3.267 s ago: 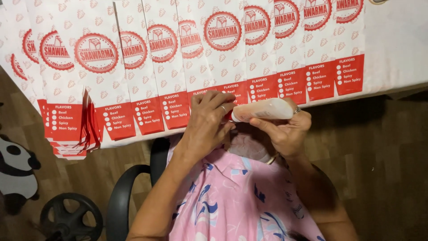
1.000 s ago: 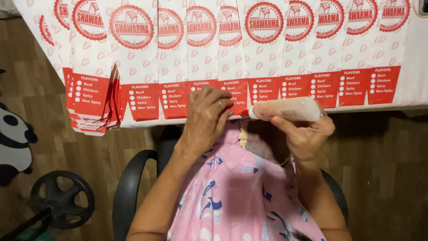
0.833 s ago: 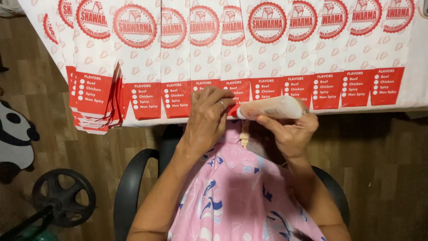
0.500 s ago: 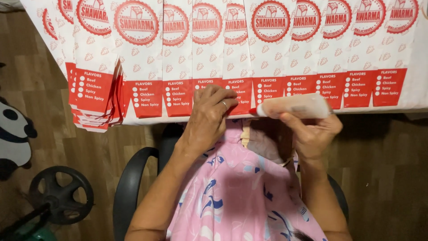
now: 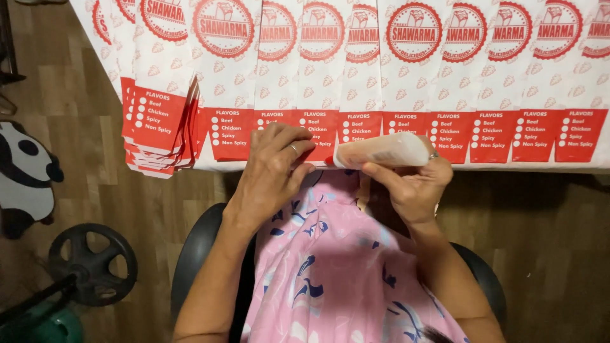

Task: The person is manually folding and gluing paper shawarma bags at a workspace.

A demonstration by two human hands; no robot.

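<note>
Since the picture half a second back, the pale squeeze bottle (image 5: 381,151) has slid leftward along the table edge, so its tip now sits just beside the left hand's fingertips, where before it lay further right; the left hand has hardly shifted.

The bottle lies on its side, long axis running left to right, roughly parallel to the front edge of the table (image 5: 445,166), with its narrower end pointing left. The right hand (image 5: 413,187) holds it from below and behind: the fingers are curled and closed around the bottle's right half, thumb pressing up from underneath. The left hand (image 5: 276,168) rests on the lower flap of one of the paper sleeves (image 5: 318,130), fingers bent and drawn together, their tips pinning or pinching the red band; whether they actually grip the paper edge cannot be told. The left hand is the nearer one to the bottle's tip, nearly touching it.

The red-and-white sleeves lie overlapped in a long row across the table, red bands hanging at the front edge. A fanned stack of further sleeves (image 5: 159,136) droops over the edge to the left, well apart from both hands. To the right along the edge the row stays open and unobstructed. Below lie the person's pink patterned top (image 5: 337,267) and the black chair (image 5: 197,254).
</note>
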